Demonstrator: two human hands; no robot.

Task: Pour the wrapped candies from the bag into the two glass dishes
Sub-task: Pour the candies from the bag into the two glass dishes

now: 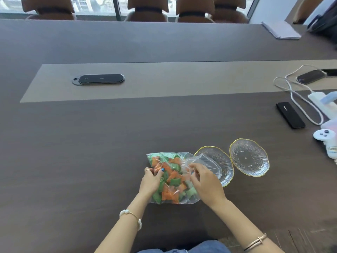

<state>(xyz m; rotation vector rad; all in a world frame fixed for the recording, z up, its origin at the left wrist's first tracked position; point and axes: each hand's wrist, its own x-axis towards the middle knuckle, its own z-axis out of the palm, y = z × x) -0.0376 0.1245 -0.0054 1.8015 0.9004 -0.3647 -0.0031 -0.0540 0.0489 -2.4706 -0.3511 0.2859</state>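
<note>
A clear plastic bag (171,178) full of orange and green wrapped candies lies flat on the dark table. My left hand (151,180) rests on its left side, fingers gripping the plastic. My right hand (206,181) pinches the bag's loose open end, which drapes over the left rim of the nearer glass dish (221,162). A second gold-rimmed glass dish (249,157) sits just to the right of the first. Both dishes hold no candies.
A black power bank (290,115), a white cable (299,99) with a phone (311,76), and a white controller (323,135) lie at the right. A black oval panel (99,79) sits in the table's centre strip. Brown chairs (147,8) line the far side.
</note>
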